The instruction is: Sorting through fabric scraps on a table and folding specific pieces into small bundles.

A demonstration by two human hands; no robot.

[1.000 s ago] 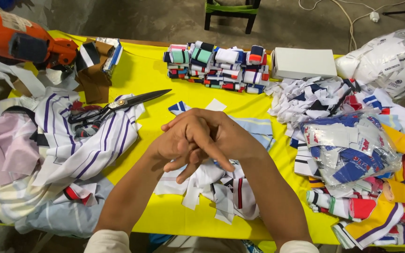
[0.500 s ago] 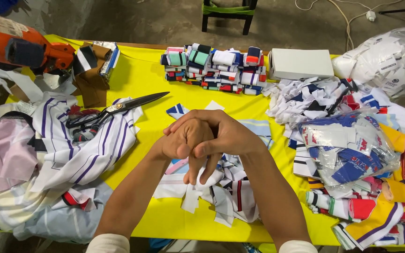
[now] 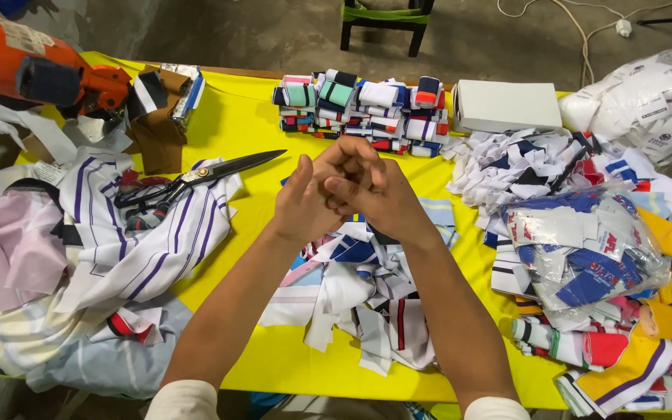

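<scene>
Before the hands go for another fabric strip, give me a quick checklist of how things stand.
1. Left hand free of any strip: cannot tell, its fingers are laced with the right hand.
2. Right hand empty: cannot tell.
3. Loose fabric strips under the hands, within reach: ok.
4. Scissors lying apart from both hands on the striped cloth: ok.
5. Folded bundles stacked at the far edge: ok.

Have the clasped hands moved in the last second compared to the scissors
Yes. The hands rose off the fabric strips, toward the folded stacks; the scissors stayed.
</scene>
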